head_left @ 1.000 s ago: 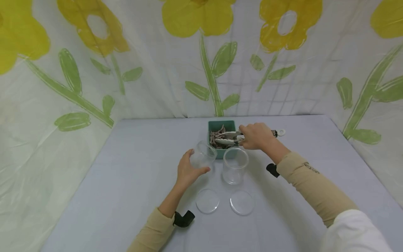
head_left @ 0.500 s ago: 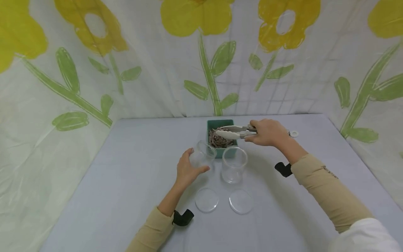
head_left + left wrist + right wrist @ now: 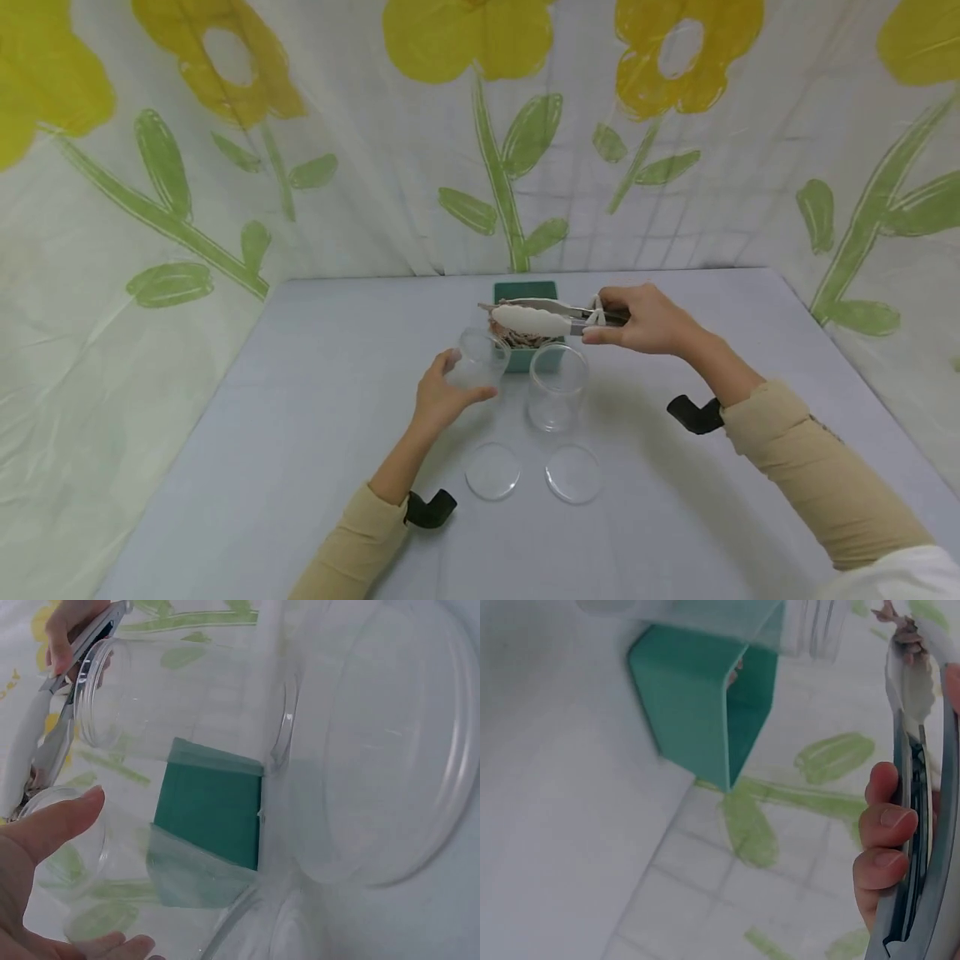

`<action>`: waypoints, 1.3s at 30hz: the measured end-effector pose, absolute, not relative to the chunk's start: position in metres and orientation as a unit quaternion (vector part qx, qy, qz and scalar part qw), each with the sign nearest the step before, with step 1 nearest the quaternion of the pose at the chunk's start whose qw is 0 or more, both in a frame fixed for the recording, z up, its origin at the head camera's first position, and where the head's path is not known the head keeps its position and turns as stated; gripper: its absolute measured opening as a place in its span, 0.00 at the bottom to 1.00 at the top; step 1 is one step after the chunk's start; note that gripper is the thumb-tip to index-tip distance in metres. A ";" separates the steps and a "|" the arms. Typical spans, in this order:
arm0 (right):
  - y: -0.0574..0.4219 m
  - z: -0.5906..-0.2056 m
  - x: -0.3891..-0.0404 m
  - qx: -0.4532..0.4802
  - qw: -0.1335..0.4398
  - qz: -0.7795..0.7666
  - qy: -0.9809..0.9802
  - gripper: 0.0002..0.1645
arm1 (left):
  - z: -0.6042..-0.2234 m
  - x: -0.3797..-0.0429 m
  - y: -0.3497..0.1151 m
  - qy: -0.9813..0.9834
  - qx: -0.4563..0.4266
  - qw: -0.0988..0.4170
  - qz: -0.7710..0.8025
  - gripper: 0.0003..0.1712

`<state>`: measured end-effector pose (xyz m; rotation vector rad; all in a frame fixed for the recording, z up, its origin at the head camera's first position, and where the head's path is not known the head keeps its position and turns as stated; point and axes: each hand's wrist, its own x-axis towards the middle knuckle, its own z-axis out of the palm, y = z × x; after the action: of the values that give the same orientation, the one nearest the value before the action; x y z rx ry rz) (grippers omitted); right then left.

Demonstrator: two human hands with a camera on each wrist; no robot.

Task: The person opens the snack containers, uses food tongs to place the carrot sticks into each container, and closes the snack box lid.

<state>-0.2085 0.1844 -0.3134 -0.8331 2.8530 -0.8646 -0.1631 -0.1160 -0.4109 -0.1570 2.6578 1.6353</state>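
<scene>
My left hand point(image 3: 444, 396) grips a clear plastic jar point(image 3: 482, 354), tilted and raised in front of the green box. My right hand point(image 3: 651, 319) holds metal tongs point(image 3: 534, 322) with white tips, level above the green box point(image 3: 519, 362). A small bunch of brownish strips point(image 3: 907, 636) is pinched between the tong tips, as the right wrist view shows. More brownish strips point(image 3: 534, 341) lie inside the box, partly hidden by the tongs. A second clear jar point(image 3: 555, 408) stands upright with its mouth uncovered, just in front of the box.
Two clear round lids point(image 3: 492, 472) lie flat side by side on the pale tabletop point(image 3: 300, 433), nearer to me than the jars. A hanging sheet painted with yellow flowers point(image 3: 468, 37) rises behind the table's back edge.
My right hand has lifted the tongs out of the box, first to the right, and their tips have since swung left towards the tilted jar, carrying strips. The left hand has barely moved.
</scene>
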 end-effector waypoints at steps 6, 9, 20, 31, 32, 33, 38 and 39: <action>0.175 -0.312 -0.198 -0.309 0.023 -0.246 0.918 0.22 | -0.411 -0.159 -0.114 0.834 -0.022 -0.007 0.551 0.50; 0.171 -0.309 -0.196 -0.316 0.022 -0.202 0.927 0.22 | -0.409 -0.156 -0.113 0.836 -0.006 -0.015 0.548 0.50; 0.145 -0.288 -0.191 -0.348 0.008 -0.030 0.937 0.25 | -0.405 -0.153 -0.109 0.861 0.048 -0.033 0.505 0.52; 0.165 -0.285 -0.220 -0.215 0.011 -0.090 0.972 0.48 | -0.417 -0.153 -0.126 0.807 0.025 -0.035 0.589 0.35; 0.166 -0.287 -0.225 -0.206 0.016 -0.080 0.975 0.49 | -0.418 -0.153 -0.127 0.806 0.029 -0.039 0.591 0.34; 0.166 -0.291 -0.230 -0.201 0.022 -0.064 0.977 0.51 | -0.418 -0.153 -0.127 0.804 0.031 -0.042 0.592 0.34; 0.165 -0.307 -0.250 -0.213 0.064 0.014 0.975 0.55 | -0.418 -0.153 -0.126 0.796 0.030 -0.034 0.604 0.35; 0.163 -0.310 -0.253 -0.216 0.067 0.025 0.974 0.55 | -0.419 -0.154 -0.125 0.794 0.030 -0.031 0.607 0.35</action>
<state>-0.2534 0.1627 -0.3095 -0.6524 2.9348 0.0749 -0.1536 -0.1253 -0.4185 0.0958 2.5433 1.9442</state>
